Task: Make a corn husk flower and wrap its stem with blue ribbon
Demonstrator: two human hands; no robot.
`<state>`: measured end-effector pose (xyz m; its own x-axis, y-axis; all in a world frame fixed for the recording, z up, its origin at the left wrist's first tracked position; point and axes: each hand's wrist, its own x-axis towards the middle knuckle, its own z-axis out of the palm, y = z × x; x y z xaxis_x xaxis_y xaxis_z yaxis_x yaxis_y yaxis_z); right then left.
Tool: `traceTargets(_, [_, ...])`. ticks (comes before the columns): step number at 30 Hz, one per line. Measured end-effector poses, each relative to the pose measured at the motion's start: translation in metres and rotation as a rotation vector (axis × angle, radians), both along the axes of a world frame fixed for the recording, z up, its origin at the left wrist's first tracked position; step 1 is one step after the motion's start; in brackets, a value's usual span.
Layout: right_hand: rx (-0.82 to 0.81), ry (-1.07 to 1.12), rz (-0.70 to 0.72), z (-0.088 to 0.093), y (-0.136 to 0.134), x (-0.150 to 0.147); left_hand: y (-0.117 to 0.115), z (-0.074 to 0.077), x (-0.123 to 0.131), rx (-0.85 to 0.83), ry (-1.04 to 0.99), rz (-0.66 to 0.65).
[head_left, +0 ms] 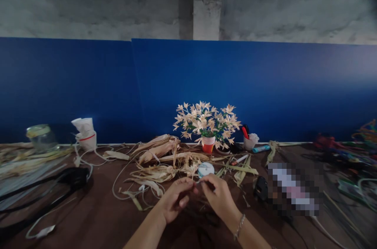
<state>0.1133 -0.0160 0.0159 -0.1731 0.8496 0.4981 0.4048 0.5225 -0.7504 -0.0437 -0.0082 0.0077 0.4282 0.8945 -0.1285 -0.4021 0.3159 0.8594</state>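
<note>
My left hand (175, 200) and my right hand (219, 196) meet over the brown table (97, 217), fingers curled together. Between the fingertips they pinch a small pale piece (198, 182), too small to name. Just beyond the fingers lies a white round tape roll (205, 169). A heap of dried husk leaves (160, 158) lies behind the left hand. A bracelet (239, 226) circles my right wrist.
A red-and-white cup (208, 143) of husk flowers (206, 119) stands by the blue back board (188, 88). A glass jar (41, 137) and a white cup (86, 139) stand at far left. Black straps (67, 180), white cords, a glue gun (260, 188) and coloured wires (353, 151) lie around.
</note>
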Motion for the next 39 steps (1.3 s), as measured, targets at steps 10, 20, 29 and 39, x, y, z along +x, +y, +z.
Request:
traceTargets(10, [-0.452, 0.449, 0.178, -0.002, 0.002, -0.009, -0.002, -0.004, 0.011, 0.026, 0.066, -0.033])
traceTargets(20, [-0.490, 0.492, 0.167, -0.008, 0.004, -0.008, -0.003, -0.006, 0.012, 0.023, 0.061, -0.042])
traceTargets(29, [-0.530, 0.517, 0.212, -0.011, 0.004, -0.009, -0.005, -0.008, 0.014, 0.060, 0.081, -0.033])
traceTargets(39, [-0.505, 0.536, 0.109, -0.002, 0.004, -0.006, -0.004, -0.008, 0.015, 0.063, 0.121, 0.019])
